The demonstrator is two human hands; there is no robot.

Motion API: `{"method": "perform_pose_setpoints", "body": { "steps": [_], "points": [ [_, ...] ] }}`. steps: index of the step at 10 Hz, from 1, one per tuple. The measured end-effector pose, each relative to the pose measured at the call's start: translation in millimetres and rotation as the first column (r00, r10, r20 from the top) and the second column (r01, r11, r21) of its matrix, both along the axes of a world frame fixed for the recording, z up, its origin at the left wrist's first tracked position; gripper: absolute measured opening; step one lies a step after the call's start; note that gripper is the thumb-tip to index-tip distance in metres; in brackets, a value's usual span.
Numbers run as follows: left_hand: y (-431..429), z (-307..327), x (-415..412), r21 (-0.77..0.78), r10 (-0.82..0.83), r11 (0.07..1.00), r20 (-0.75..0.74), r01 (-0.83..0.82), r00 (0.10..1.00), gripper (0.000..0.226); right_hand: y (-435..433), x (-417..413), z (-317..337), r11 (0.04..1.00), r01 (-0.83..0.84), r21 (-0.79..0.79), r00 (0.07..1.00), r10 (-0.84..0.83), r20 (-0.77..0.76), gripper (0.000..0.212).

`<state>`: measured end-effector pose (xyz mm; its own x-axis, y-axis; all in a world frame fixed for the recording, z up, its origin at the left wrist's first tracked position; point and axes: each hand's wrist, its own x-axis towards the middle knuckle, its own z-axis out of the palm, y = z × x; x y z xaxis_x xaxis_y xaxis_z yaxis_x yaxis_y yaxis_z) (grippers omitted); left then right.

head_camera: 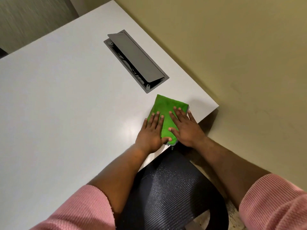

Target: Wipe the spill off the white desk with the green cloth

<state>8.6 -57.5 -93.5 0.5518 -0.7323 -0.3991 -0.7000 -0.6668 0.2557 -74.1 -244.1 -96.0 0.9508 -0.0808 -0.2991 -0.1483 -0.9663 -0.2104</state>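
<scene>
Under both hands (167, 130) — cloth (166, 107) half-hidden

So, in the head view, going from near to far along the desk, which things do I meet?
Chair → hands, left hand and right hand, flat on the green cloth → grey cable box with its lid tilted up.

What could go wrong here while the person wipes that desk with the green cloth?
Two risks, I think. The green cloth lies near the corner of the white desk, its near end at the edge, so a pull toward the body might drag liquid onto the mesh chair below. The cable box just beyond it stands open, so a forward push could carry wetness into the wiring. Both the left hand and right hand press flat on the cloth.
</scene>
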Motion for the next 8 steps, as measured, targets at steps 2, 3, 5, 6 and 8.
{"method": "perform_pose_setpoints", "body": {
  "steps": [2, 3, 5, 6, 8],
  "points": [
    [27.3, 7.6, 46.8, 0.087, -0.260, 0.962, -0.011, 0.260, 0.965, 0.101, 11.9, -4.7, 5.3, 0.992, -0.040, -0.123, 0.997, 0.047, 0.053, 0.071],
    [31.6, 13.6, 56.2, 0.131, -0.315, 0.941, 0.008, 0.311, 0.949, 0.101, 15.8, -5.7, 7.9, 0.989, -0.060, -0.136, 0.997, 0.066, 0.040, 0.070],
    [39.1, 28.7, 38.0, 0.099, -0.189, 0.977, -0.032, 0.191, 0.981, 0.102, 23.9, -9.3, 21.9, 0.990, -0.062, -0.123, 0.998, 0.060, -0.025, 0.076],
    [57.1, 48.4, 19.8, 0.070, -0.066, 0.995, -0.066, 0.070, 0.996, 0.106, 30.5, -12.6, 45.3, 0.993, -0.061, -0.097, 0.998, 0.058, -0.037, 0.078],
    [92.7, 94.4, 7.2, 0.030, 0.089, 0.996, -0.038, -0.088, 0.995, 0.108, 51.6, -6.4, 86.3, 0.994, -0.065, -0.087, 0.990, 0.075, 0.118, 0.086]
  ]
}}
